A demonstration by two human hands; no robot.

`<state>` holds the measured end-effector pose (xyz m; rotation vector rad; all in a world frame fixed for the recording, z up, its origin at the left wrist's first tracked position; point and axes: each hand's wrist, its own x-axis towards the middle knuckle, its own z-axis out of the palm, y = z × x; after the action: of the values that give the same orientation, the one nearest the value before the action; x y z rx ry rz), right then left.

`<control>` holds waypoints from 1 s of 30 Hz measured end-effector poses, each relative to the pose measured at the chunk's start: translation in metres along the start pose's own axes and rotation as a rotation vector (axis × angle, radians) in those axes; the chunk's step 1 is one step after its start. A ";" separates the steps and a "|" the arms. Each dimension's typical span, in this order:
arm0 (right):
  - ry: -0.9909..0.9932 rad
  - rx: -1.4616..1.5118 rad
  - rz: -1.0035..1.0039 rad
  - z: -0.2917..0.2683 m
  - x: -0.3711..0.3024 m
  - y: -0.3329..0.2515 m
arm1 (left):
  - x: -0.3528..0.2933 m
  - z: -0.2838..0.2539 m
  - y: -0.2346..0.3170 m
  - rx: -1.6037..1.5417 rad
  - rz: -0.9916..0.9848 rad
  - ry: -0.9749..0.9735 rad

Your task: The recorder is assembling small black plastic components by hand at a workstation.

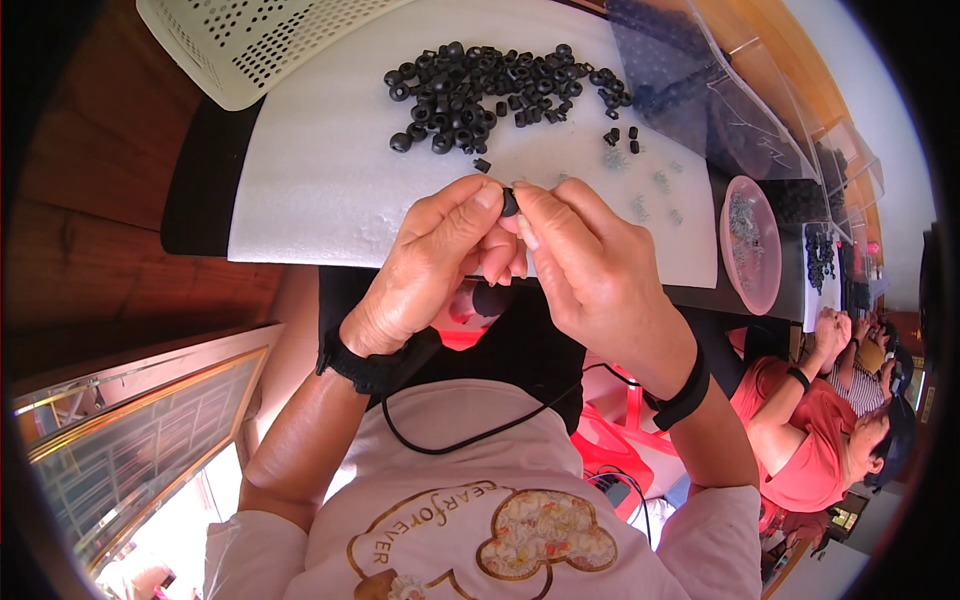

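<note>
While both hands meet over a white foam sheet point(320, 210), one small black plastic piece point(509, 204) sits between their fingertips. Left hand point(425, 255): pinched on the piece. Right hand point(590, 260): likewise pinched. On the sheet, beyond the hands: loose pile of black plastic parts point(455, 95), some round and holed; clusters of silvery bits point(641, 207). Right: pink bowl point(764, 297). Upper left: cream perforated basket point(235, 85).

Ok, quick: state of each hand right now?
Left hand: closed, pinching a small black part.
Right hand: closed, pinching the same part.
</note>
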<state>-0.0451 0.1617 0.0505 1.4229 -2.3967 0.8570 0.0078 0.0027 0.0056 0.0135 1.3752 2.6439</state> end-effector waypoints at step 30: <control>-0.290 -0.435 0.296 -0.034 0.029 0.114 | 0.000 -0.001 0.001 0.047 0.004 0.015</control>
<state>-0.1609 0.2018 0.0494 1.1004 -2.8262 0.1552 0.0078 0.0011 0.0055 0.0023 1.4436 2.6200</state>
